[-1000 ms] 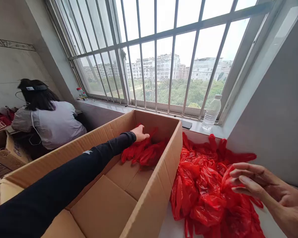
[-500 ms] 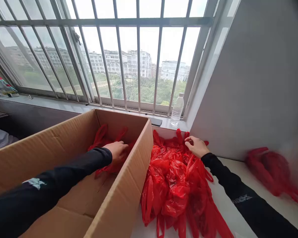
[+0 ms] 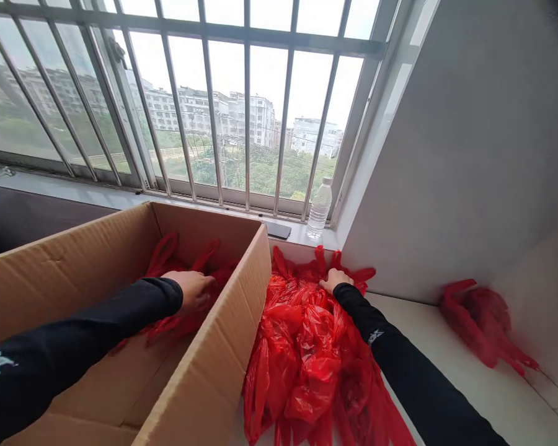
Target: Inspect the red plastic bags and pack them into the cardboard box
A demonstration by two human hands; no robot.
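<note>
My left hand (image 3: 193,290) is inside a cardboard box (image 3: 204,347), over red plastic bags (image 3: 165,263) lying at its far end. Its fingers look loosely stretched out, touching the bags, with the fingertips partly out of sight. To the right of the box, my right hand (image 3: 336,280) reaches down onto a heap of red plastic bags (image 3: 314,353). Its fingers are curled round the top of a bag at the back of the heap, and the bag partly hides the fingertips. The bags are crinkled, with loop handles, and look filled; their contents cannot be made out.
A clear water bottle (image 3: 319,209) and a dark phone-like slab (image 3: 277,230) are on the sill of a barred window (image 3: 246,124). Another red bag (image 3: 483,322) lies apart at the right, near the grey wall (image 3: 446,155). The box wall stands between my hands.
My right hand has come down and left onto the heap, and its fingers have closed on a bag. My left hand remains in the box. The view has shifted slightly right.
</note>
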